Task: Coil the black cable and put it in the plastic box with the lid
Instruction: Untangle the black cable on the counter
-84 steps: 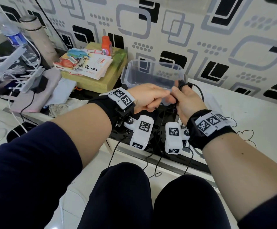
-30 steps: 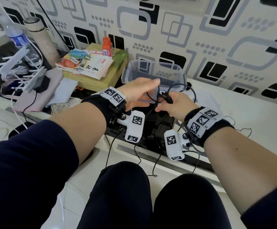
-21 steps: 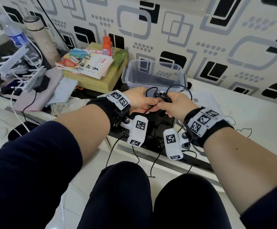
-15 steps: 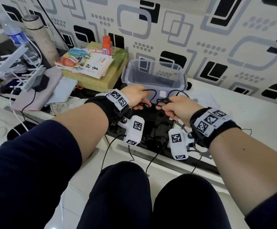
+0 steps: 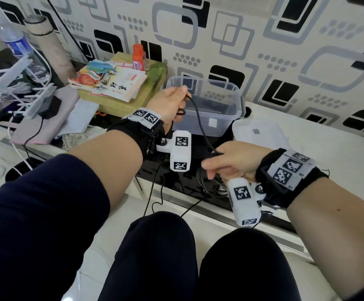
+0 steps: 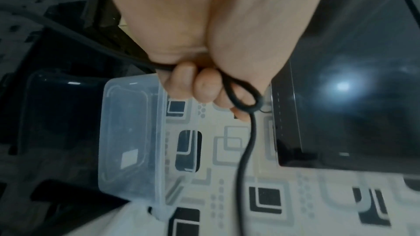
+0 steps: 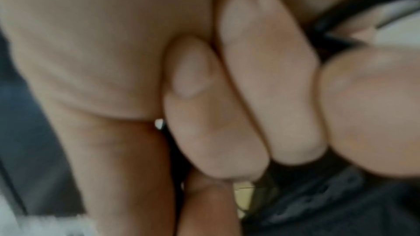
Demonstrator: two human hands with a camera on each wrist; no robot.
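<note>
Black cable (image 5: 200, 124) stretched taut between both hands, above black glass surface (image 5: 176, 177). Small loop pinched by curled fingers of left hand (image 5: 170, 103), raised by clear plastic box (image 5: 224, 118). Other end gripped in fisted right hand (image 5: 233, 159). Lid (image 5: 261, 135) laid beside box. Chinese characters printed on book (image 5: 111, 83), not legible. Square black-and-white markers worn on wristbands (image 5: 289, 168).

I note: plastic box (image 5: 211, 118) on the surface (image 5: 339, 153), against the wall — lid (image 5: 261, 133) just right of it; books (image 5: 109, 83) on a block left of it; bottle (image 5: 139, 55) behind them.
</note>
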